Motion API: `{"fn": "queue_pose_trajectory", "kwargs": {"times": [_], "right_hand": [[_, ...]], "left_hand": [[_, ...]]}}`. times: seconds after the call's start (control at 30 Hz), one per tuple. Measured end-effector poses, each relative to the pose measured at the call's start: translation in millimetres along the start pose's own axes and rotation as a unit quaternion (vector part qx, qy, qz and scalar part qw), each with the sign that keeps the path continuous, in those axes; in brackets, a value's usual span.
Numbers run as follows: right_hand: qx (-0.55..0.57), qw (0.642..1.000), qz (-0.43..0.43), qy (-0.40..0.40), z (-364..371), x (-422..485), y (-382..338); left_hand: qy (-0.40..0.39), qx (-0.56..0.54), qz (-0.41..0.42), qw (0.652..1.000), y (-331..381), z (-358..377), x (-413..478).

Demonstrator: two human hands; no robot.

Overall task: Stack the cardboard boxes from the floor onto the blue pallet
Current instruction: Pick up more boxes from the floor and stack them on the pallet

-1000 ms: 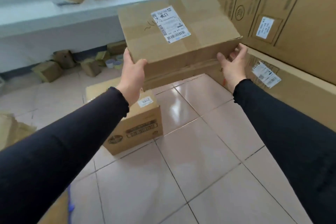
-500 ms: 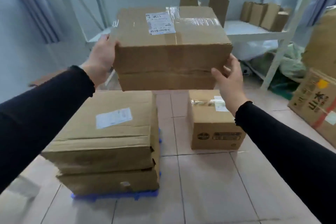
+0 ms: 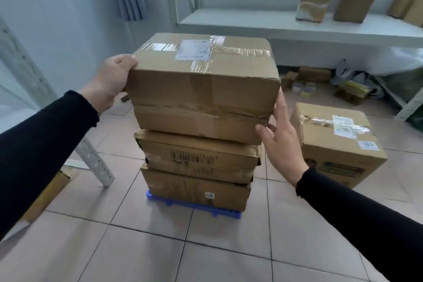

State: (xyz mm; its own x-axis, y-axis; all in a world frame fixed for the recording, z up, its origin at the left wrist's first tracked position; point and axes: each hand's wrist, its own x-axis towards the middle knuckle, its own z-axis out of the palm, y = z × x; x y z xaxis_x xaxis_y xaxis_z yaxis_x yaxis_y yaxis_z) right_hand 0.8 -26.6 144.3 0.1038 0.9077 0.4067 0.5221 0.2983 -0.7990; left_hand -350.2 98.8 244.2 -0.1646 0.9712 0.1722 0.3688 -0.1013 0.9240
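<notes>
A taped cardboard box with a white label sits on top of two flatter boxes stacked on the blue pallet. Its front overhangs them slightly. My left hand grips its upper left corner, fingers over the top edge. My right hand holds the lower right corner, with the thumb on the front face and spread fingers along the side. Another labelled cardboard box stands on the tiled floor just right of the pallet.
A white shelf with upright cardboard pieces runs along the back wall. Small boxes and tape rolls lie under it. A white perforated rack leg slants down left of the pallet, beside a flat piece of cardboard.
I have turned and carried the box over the pallet stack and lowered it. It now rests on the two stacked boxes instead of hanging in the air above them.
</notes>
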Motion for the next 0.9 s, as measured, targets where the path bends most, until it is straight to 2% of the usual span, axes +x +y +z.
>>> {"fn": "queue_pose_trajectory", "kwargs": {"times": [0.63,0.9], "right_hand": [[-0.013,0.999,0.008,0.033,5,-19,15],[-0.056,0.998,-0.006,0.028,4,-18,25]], "left_hand": [[0.009,0.035,0.031,0.999,-10,-2,-11],[0.028,0.181,0.062,0.981,0,-3,-13]]}}
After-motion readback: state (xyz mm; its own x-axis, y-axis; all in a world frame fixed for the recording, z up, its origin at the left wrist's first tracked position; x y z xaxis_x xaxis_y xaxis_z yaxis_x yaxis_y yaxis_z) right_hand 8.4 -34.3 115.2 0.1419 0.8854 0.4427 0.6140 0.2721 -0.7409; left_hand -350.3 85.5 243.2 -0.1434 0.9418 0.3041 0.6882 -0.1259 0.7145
